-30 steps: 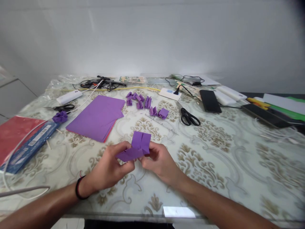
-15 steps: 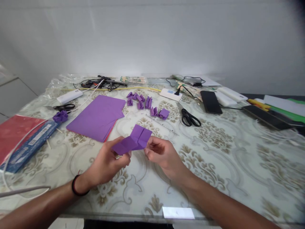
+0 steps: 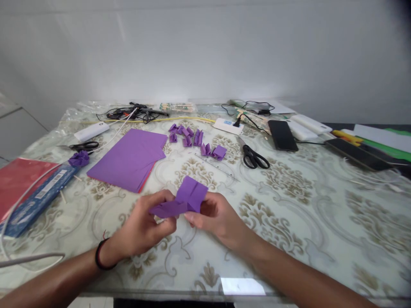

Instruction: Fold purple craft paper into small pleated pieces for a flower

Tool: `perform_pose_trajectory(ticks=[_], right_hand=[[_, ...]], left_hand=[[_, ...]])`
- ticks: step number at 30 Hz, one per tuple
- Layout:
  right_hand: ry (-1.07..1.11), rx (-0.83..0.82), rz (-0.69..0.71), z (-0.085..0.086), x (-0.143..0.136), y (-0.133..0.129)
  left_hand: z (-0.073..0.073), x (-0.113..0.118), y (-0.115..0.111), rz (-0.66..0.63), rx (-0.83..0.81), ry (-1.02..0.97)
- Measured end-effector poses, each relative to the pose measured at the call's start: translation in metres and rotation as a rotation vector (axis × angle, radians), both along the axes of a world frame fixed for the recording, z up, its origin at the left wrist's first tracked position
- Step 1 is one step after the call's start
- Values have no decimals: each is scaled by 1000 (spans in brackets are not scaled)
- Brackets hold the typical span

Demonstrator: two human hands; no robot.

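One folded purple paper [image 3: 193, 191] is held at lower centre of frame: left hand [image 3: 144, 222] pinching its left flap, right hand [image 3: 223, 220] pinching its lower right part, apparently to steady the creases. Table [image 3: 321, 239] offers room lower right; its near edge crosses the bottom.
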State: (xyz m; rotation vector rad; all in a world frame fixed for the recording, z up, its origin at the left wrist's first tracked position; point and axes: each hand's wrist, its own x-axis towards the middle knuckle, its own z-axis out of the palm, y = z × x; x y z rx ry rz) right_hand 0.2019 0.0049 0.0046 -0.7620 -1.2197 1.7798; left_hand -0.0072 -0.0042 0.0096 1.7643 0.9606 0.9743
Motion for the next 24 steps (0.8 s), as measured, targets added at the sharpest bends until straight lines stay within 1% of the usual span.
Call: perform_pose_trajectory(ticks=[3,9,13,18,20,24], right_hand=[[-71,-7,-44,3,-3,-4],[-201,43,-90,3,-4,-8],[-232,57,-116,2,-5,-10],[-209,50,-163,5,-4,-8],[-211,57,-184,5,-4,-7],[-211,70,-218,4,-4,-5]], left_hand=[[-1,0,-1,-32,44,55],[3,1,0,-7,33,100],[6,3,1,-5,-37,44],[5,6,3,-17,-125,-115],[5,7,4,-18,-130,-149],[5,5,5,-10,-95,-116]])
